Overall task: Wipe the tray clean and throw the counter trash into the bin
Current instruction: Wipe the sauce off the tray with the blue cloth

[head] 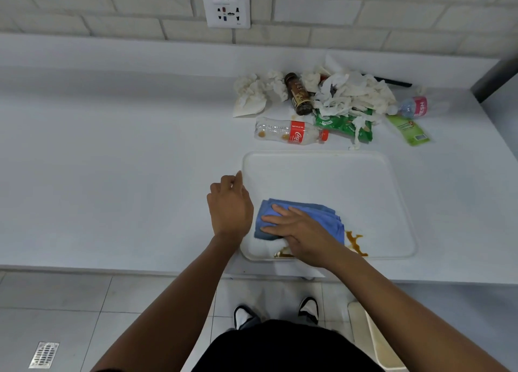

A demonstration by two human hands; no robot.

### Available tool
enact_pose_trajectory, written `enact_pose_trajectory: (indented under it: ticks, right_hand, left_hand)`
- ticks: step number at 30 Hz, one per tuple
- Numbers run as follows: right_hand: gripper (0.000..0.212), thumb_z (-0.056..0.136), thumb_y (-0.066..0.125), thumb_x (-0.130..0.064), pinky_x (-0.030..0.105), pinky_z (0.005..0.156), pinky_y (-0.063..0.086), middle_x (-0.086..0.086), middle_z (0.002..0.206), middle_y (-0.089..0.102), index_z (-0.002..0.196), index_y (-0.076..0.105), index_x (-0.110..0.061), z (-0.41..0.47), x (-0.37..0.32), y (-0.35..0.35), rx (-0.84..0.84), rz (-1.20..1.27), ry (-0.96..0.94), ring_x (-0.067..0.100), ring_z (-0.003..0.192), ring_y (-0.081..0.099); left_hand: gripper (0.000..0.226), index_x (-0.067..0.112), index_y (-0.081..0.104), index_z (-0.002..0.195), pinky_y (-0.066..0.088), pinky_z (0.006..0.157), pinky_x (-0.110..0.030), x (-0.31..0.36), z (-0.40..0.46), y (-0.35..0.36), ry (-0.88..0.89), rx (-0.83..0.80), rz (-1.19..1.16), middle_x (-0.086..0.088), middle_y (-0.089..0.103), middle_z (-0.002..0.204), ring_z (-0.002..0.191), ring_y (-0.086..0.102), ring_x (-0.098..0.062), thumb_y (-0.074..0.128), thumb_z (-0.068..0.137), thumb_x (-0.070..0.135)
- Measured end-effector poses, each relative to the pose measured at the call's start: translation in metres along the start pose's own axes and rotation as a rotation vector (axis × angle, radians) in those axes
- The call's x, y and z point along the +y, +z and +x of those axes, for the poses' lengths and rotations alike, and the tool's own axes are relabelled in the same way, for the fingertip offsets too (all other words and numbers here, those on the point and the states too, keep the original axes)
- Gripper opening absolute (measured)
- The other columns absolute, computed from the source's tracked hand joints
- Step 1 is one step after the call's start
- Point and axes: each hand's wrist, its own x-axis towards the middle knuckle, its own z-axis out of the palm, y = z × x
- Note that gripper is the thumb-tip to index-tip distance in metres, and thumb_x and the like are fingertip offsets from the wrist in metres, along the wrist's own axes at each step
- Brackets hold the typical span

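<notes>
White counter, white tray near its front edge, heap of trash behind the tray

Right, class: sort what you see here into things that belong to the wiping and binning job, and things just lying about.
Belongs to the job:
white plastic tray
folded blue cloth
brown spill
clear cola bottle
brown glass bottle
crumpled white tissues
green wrappers
cream bin

Just there:
white wall socket
metal floor drain

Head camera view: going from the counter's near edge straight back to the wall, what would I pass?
Brown spill on the white tray → blue cloth under the right hand → Coca-Cola bottle lying on its side → brown glass bottle among crumpled tissues → wall socket.
</notes>
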Motion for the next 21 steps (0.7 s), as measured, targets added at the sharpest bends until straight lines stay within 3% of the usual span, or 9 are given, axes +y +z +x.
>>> enact_pose_trajectory:
  ticks: [3,6,11,16,21]
  right_hand:
    - [0.052,0.084,0.041,0.006,0.042,0.115,0.019,-0.001,0.140,0.056,0.123,0.067,-0.018,0.009,-0.006,0.001,-0.064,-0.055,-0.083,0.026,0.142,0.033]
    - [0.053,0.087,0.042,0.008,0.040,0.118,0.015,-0.004,0.143,0.053,0.123,0.067,-0.021,0.001,-0.006,-0.002,-0.162,-0.056,-0.128,0.021,0.145,0.028]
    - [0.053,0.086,0.045,0.013,0.030,0.119,0.016,-0.012,0.132,0.061,0.112,0.073,-0.024,-0.018,0.000,-0.002,-0.083,0.018,-0.124,0.006,0.140,0.029]
    - [0.046,0.084,0.045,0.011,0.020,0.118,0.016,-0.009,0.123,0.068,0.099,0.077,-0.018,-0.025,0.003,-0.009,-0.049,0.059,-0.094,-0.002,0.136,0.032]
    - [0.044,0.081,0.041,0.012,0.021,0.115,0.025,-0.008,0.118,0.070,0.090,0.077,-0.013,-0.039,0.015,-0.018,-0.031,0.163,-0.025,-0.007,0.134,0.035]
  left_hand:
    - [0.033,0.011,0.063,0.127,0.044,0.070,-0.038,0.000,0.001,0.000,-0.006,-0.002,-0.017,-0.013,0.064,0.112,0.089,0.057,-0.033,0.052,0.096,0.012]
    - [0.034,0.011,0.061,0.130,0.045,0.077,-0.040,0.000,0.003,-0.001,-0.030,-0.037,-0.032,-0.012,0.062,0.116,0.094,0.056,-0.032,0.048,0.099,0.015]
    - [0.035,0.012,0.061,0.129,0.043,0.072,-0.038,-0.001,0.003,-0.001,-0.012,-0.042,-0.006,-0.011,0.062,0.113,0.089,0.055,-0.031,0.048,0.097,0.014]
    - [0.034,0.013,0.060,0.129,0.044,0.075,-0.038,0.001,0.003,-0.006,-0.025,-0.068,-0.009,-0.010,0.061,0.116,0.094,0.055,-0.031,0.045,0.098,0.016]
    - [0.036,0.013,0.059,0.132,0.046,0.082,-0.038,0.002,0.003,-0.008,-0.026,-0.086,-0.022,-0.010,0.061,0.120,0.098,0.055,-0.029,0.043,0.100,0.020]
